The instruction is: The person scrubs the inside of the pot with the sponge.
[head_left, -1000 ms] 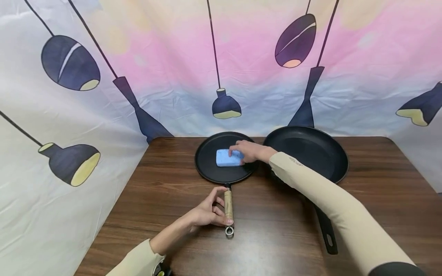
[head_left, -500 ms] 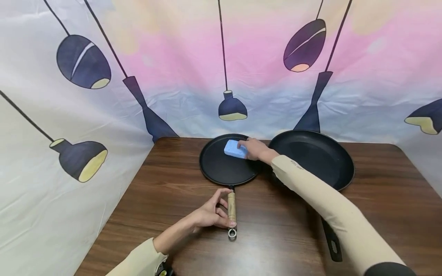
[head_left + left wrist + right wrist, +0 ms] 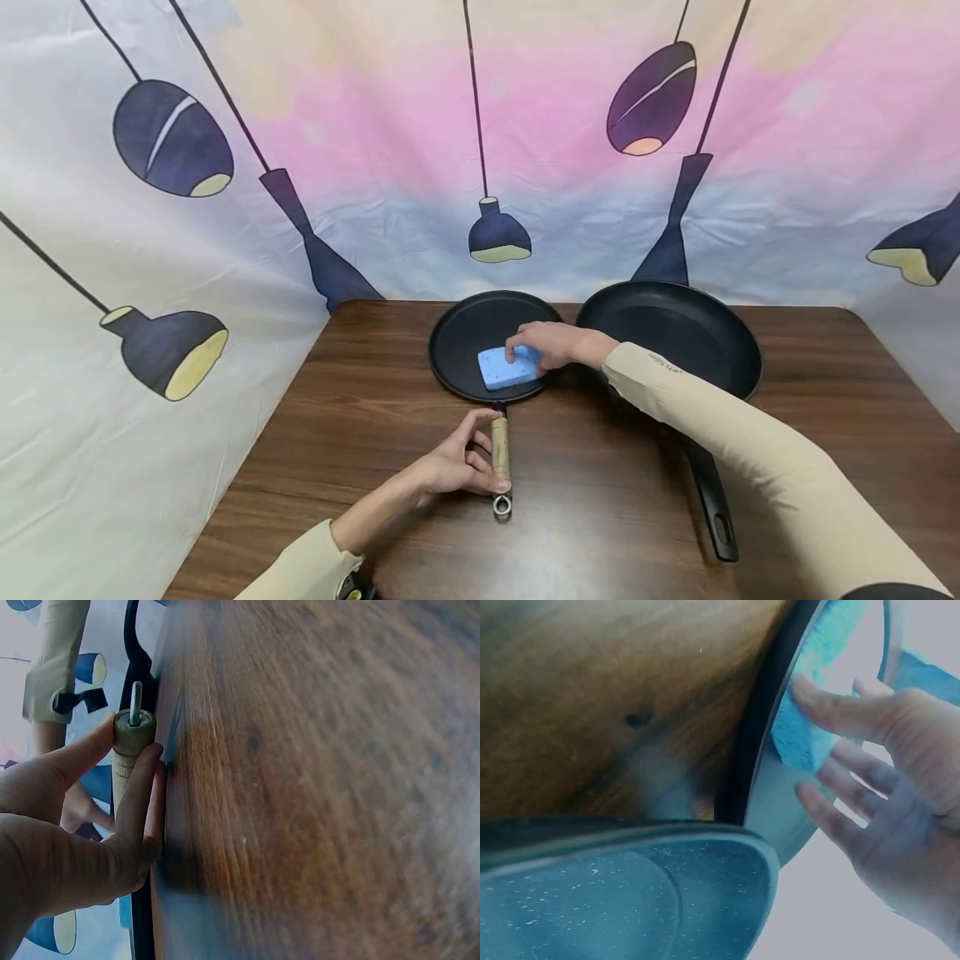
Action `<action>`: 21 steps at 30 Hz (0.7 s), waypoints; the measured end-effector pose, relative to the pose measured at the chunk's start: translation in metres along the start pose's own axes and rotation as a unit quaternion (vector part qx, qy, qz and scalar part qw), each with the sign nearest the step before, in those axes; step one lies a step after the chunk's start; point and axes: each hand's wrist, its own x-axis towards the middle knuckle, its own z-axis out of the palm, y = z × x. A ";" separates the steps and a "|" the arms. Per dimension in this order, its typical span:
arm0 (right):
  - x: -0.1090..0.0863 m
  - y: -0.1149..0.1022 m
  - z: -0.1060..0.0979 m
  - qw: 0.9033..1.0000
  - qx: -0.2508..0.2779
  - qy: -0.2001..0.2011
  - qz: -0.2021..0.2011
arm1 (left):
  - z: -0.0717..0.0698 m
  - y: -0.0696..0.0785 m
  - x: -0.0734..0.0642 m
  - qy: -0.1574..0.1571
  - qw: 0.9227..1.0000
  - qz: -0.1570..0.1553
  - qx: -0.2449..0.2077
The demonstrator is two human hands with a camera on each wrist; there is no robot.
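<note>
Staged indoor set, wrinkled lamp-print backdrop point(image 3: 390, 142), wooden table point(image 3: 592, 500)

1. Sponge point(image 3: 497, 372): light blue in the head view, turquoise in the right wrist view.
2. Flat pan point(image 3: 465, 342): plain black, with a pale tan handle grip point(image 3: 500, 450) at six o'clock and a silver-grey ring point(image 3: 496, 507) beyond it.
3. Bigger pan point(image 3: 667, 321), at three o'clock from the flat one: black in the head view, bluish with white specks in the right wrist view; its long handle point(image 3: 705, 487), at five o'clock, is black.
4. Table point(image 3: 360, 400): brown, streaked with darker wood grain.
5. Sleeves point(image 3: 720, 417): cream, the right one bearing small dark lettering point(image 3: 665, 363).
6. Cloth point(image 3: 397, 133): pink towards twelve o'clock, pale blue beneath, whitish at nine o'clock.
7. Printed lamps point(image 3: 500, 229): navy, several with pale yellow undersides.
</note>
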 end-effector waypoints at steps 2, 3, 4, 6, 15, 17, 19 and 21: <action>0.009 0.007 0.000 0.999 0.006 0.021 0.026 | 0.001 0.000 0.000 0.000 1.000 0.002 0.002; 0.014 0.012 0.000 0.998 0.007 0.033 0.044 | 0.001 -0.001 0.000 0.001 1.000 0.003 0.004; 0.019 0.017 0.000 0.997 0.009 0.045 0.067 | 0.001 -0.001 0.000 0.002 1.000 0.004 0.004; 0.027 0.025 0.000 0.991 0.013 0.061 0.115 | 0.001 -0.001 -0.001 -0.002 1.000 0.001 0.002; 0.035 0.028 -0.008 0.986 0.001 0.047 0.160 | 0.005 -0.001 0.001 -0.004 1.000 0.001 -0.007; 0.029 0.027 -0.009 0.989 -0.007 0.034 0.143 | 0.004 0.000 0.001 -0.002 1.000 -0.001 -0.003; 0.023 0.025 -0.009 0.993 -0.012 0.022 0.119 | 0.002 0.001 0.002 -0.001 1.000 -0.006 0.000; 0.015 0.021 -0.008 0.996 -0.011 0.012 0.091 | 0.001 0.002 0.002 0.000 1.000 -0.011 0.003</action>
